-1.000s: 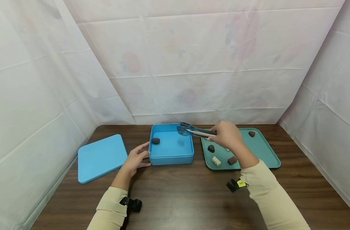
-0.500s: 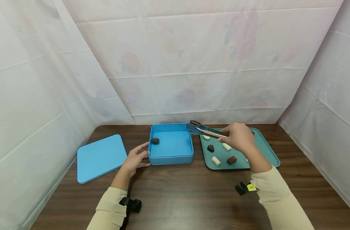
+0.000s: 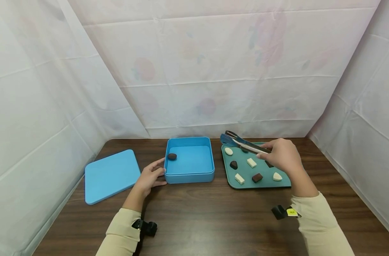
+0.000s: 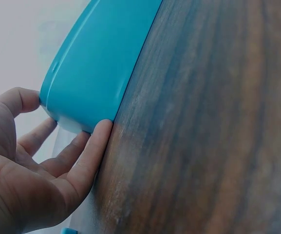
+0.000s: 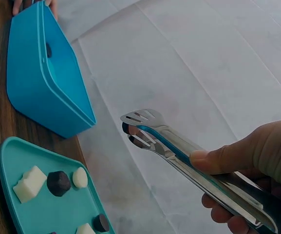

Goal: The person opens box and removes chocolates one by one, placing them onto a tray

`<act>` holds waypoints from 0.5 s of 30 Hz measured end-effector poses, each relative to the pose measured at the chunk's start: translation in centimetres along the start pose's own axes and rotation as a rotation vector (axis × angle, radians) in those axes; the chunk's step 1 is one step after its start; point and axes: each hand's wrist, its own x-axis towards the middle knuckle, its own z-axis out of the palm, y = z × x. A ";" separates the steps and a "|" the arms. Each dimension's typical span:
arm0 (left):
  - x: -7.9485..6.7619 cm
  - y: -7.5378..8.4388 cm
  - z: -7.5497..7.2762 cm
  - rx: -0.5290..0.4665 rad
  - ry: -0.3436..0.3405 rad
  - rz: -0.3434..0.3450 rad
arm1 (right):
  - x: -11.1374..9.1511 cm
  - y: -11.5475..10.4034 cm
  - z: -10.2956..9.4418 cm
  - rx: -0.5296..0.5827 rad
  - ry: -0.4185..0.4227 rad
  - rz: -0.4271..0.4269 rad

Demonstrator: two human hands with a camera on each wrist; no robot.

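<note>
My right hand (image 3: 284,156) grips metal tongs (image 3: 245,144) above the green tray; their slotted heads point toward the box and stand a little apart in the right wrist view. On the tray (image 3: 268,184) are dark and white chocolate pieces, among them a dark one (image 3: 234,165), a brown block (image 3: 257,177) and a white block (image 3: 251,162). The fingertips of my left hand (image 3: 149,179) touch the left side of an uncovered blue box (image 3: 190,178), also seen in the left wrist view. Inside it, by the left wall, lies one dark chocolate (image 3: 172,156).
A flat blue lid (image 3: 112,176) lies on the wooden table (image 3: 207,217), left of the box. White sheeting (image 3: 194,71) hangs behind the table and along both sides. The tray stands a short gap to the right of the box.
My right hand has moved the tongs rightward from over the box to above the tray, uncovering more chocolates at the tray's front. My left hand has stayed at the box.
</note>
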 end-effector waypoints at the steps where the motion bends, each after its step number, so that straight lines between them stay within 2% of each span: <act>1: -0.3 0.4 0.1 0.004 -0.002 -0.001 | -0.1 0.2 -0.1 0.000 0.008 0.000; 4: -0.1 0.3 0.1 0.004 -0.001 -0.004 | -0.6 0.8 -0.5 0.019 0.014 0.014; 10: 1.4 -1.4 -0.4 -0.008 0.019 -0.007 | -1.3 2.3 -0.7 0.031 0.025 0.048; 15: 1.6 -1.9 -0.4 0.003 0.033 0.006 | -1.8 3.5 -1.0 0.008 0.024 0.089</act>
